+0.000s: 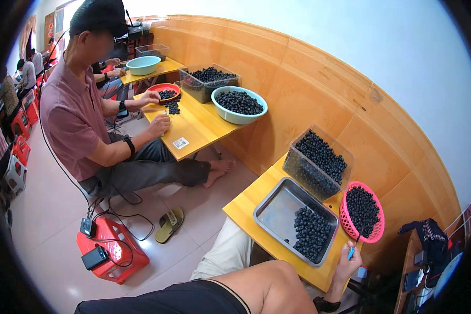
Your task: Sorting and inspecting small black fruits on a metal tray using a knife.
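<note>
My right hand (345, 267) is at the near right corner of the wooden table, its fingers closed round a slim blue-handled tool (351, 253). The tool's thin dark end points up toward a pink basket (344, 217) heaped with small round black berries (363, 212). Left of the hand lies a steel tray (277, 206), with loose berries (312, 230) gathered in its right part and bare metal on its left. Behind the tray stands a clear plastic bin (303, 163) filled with the same berries. My left hand is out of view.
Across the floor a co-worker in a cap (97, 21) sits at another table (206, 133), with a red plate (167, 85), a pale blue basin (240, 119) and a clear bin. A red stool (118, 235) carries cables and black devices. A slipper (169, 225) lies beside it.
</note>
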A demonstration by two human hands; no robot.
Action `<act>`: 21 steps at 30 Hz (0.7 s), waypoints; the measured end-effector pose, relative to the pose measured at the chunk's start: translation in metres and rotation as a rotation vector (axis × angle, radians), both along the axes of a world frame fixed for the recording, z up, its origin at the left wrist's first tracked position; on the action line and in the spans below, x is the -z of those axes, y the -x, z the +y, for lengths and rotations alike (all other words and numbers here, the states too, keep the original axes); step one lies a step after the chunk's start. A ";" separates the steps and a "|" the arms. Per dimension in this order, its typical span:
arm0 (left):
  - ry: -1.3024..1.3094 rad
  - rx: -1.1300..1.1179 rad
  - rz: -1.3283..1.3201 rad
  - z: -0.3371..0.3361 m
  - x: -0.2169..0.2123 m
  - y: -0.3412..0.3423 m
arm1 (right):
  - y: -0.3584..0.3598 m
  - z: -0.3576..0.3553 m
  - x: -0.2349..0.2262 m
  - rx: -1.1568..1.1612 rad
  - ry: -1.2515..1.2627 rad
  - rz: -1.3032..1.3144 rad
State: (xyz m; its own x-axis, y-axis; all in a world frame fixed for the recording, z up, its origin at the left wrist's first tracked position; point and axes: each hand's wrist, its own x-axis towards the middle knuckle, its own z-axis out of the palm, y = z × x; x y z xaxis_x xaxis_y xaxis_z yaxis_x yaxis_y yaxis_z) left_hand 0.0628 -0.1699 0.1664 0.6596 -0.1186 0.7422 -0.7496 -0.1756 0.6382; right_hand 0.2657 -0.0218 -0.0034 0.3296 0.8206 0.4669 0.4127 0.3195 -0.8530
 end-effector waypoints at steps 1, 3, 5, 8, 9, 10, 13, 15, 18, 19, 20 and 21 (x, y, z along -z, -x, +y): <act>0.000 0.002 0.000 -0.001 -0.001 0.000 | 0.001 -0.001 -0.001 -0.009 -0.002 0.018; 0.000 0.008 0.005 -0.002 -0.001 0.000 | 0.008 -0.007 -0.006 -0.020 0.006 0.003; 0.000 0.009 0.009 -0.003 0.000 0.000 | 0.011 -0.008 -0.007 -0.032 0.010 -0.009; -0.006 0.018 0.014 -0.006 0.000 0.000 | 0.005 -0.013 0.001 -0.001 0.069 0.011; -0.001 0.017 0.019 -0.006 0.000 0.000 | 0.006 -0.015 0.005 0.020 0.043 -0.006; 0.001 0.017 0.023 -0.007 0.000 0.000 | 0.005 -0.018 0.008 0.042 0.017 -0.023; 0.008 0.027 0.032 -0.009 0.002 -0.002 | -0.004 -0.024 0.016 -0.014 0.050 -0.010; 0.013 0.033 0.045 -0.010 0.003 -0.004 | -0.004 -0.025 0.024 0.001 0.093 -0.028; 0.028 0.013 0.073 -0.011 0.006 -0.003 | 0.006 -0.034 0.024 0.019 0.157 -0.068; 0.030 -0.018 0.087 -0.009 0.009 -0.003 | 0.009 -0.035 0.021 0.023 0.175 -0.091; 0.039 -0.039 0.103 -0.006 0.013 0.002 | 0.006 -0.037 0.023 0.040 0.184 -0.086; 0.046 -0.089 0.146 0.000 0.020 0.004 | 0.004 -0.039 0.028 0.055 0.179 -0.089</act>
